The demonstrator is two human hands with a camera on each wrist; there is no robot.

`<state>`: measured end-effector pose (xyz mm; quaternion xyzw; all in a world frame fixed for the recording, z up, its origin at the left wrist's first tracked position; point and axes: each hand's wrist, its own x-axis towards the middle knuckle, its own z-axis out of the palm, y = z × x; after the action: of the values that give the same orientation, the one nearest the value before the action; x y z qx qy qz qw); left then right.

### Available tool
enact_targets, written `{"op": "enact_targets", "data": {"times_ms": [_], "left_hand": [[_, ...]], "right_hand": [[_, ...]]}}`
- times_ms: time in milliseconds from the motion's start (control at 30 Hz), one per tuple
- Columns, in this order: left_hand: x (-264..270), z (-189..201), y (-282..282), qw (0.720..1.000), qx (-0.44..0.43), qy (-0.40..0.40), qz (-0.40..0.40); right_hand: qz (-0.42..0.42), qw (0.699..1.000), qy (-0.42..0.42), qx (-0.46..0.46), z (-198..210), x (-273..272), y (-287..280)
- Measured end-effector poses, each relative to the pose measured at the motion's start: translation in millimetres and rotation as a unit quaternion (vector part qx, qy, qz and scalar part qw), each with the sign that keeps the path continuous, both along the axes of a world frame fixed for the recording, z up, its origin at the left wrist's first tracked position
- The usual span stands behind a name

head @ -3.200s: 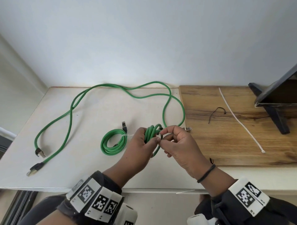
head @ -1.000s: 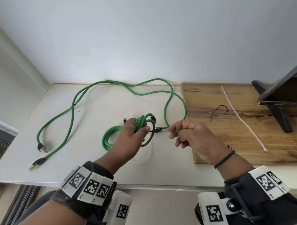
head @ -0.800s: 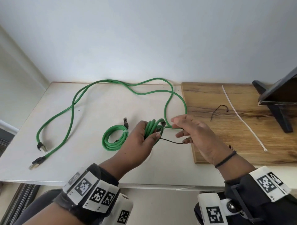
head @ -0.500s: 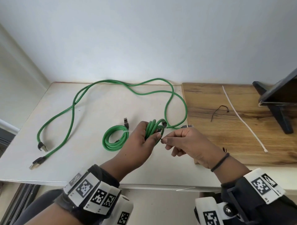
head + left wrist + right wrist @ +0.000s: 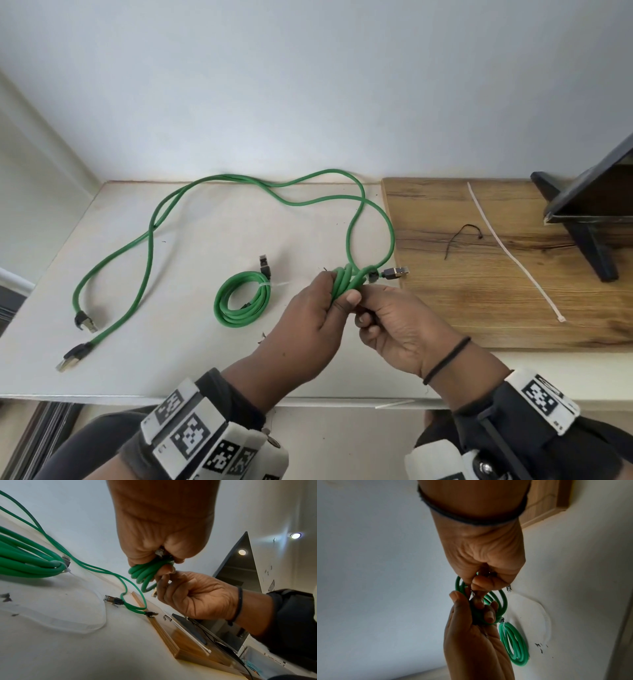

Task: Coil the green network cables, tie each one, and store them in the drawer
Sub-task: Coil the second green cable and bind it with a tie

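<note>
My left hand (image 5: pixel 337 298) grips a small coil of green cable (image 5: pixel 344 279) just above the white table (image 5: pixel 205 359), fingers wrapped round the bundle (image 5: pixel 142 572). My right hand (image 5: pixel 366 311) is curled against it and pinches a thin black tie right at the coil (image 5: pixel 501 601); the tie is mostly hidden by the fingers. A second green coil (image 5: pixel 239 303), bound with a white tie, lies on the table left of my hands. A long loose green cable (image 5: pixel 150 236) sprawls across the back and left of the table.
A wooden board (image 5: pixel 479 308) covers the table's right side, with a spare black tie (image 5: pixel 462 236) and a long white zip tie (image 5: pixel 507 250) on it. A black stand (image 5: pixel 589 219) is at the far right. One plug (image 5: pixel 395 272) rests on the board's edge.
My right hand drew the black tie out to the right of the coil, then came back in. It now sits tight against my left thumb at the coil.
</note>
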<state>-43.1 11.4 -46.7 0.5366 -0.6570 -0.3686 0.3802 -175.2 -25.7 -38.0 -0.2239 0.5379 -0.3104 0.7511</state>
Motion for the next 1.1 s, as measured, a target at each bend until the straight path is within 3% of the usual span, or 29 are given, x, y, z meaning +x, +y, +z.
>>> {"op": "enact_targets", "data": {"times_ms": [467,733,933,1100], "left_hand": [[1.0,4.8,0.7,1.000,-0.014,0.001,0.006],[-4.2,3.0,4.1,0.999,0.005,0.043,0.022],[-7.6,3.4,3.3,0.996,0.018,0.060,0.059],[-0.4,-1.7,-2.9,0.985,0.028,0.106,0.135]], "right_hand": [[0.016,0.994,-0.092,-0.058,5.1,-1.3,-2.1],[-0.023,0.996,-0.075,-0.049,1.2,4.1,-0.1],[-0.018,0.997,-0.064,-0.044,2.5,8.1,3.0],[-0.021,0.998,-0.052,-0.026,0.8,11.7,8.8]]}}
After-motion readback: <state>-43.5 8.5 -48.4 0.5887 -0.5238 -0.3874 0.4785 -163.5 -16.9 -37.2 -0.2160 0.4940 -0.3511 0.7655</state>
